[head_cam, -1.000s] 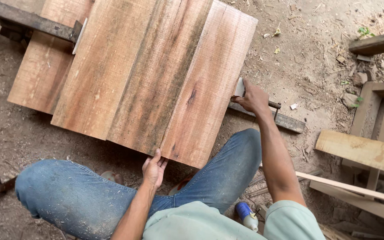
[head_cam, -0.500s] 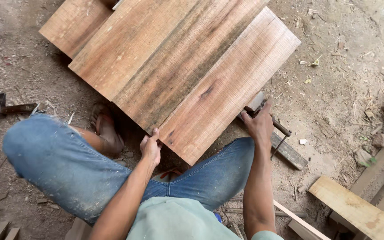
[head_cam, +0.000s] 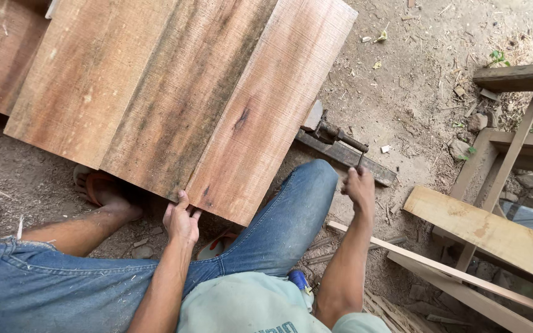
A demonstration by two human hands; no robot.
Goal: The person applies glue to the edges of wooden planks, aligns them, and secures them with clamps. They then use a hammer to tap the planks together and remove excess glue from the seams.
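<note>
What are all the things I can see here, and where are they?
boards: four, reddish-brown, side by side over the dirt, top left
clamp: one, rusty metal, against the boards' right edge
pale plank: one, light wood, right
wooden frame: one, grey-brown, far right
thin strip: one, pale, bottom right
ground: brown dirt with scraps
sandal: one, orange, under the boards' near edge
jeans: blue, bottom
left hand: on the boards' near edge
right hand: on the clamp's handle
</note>
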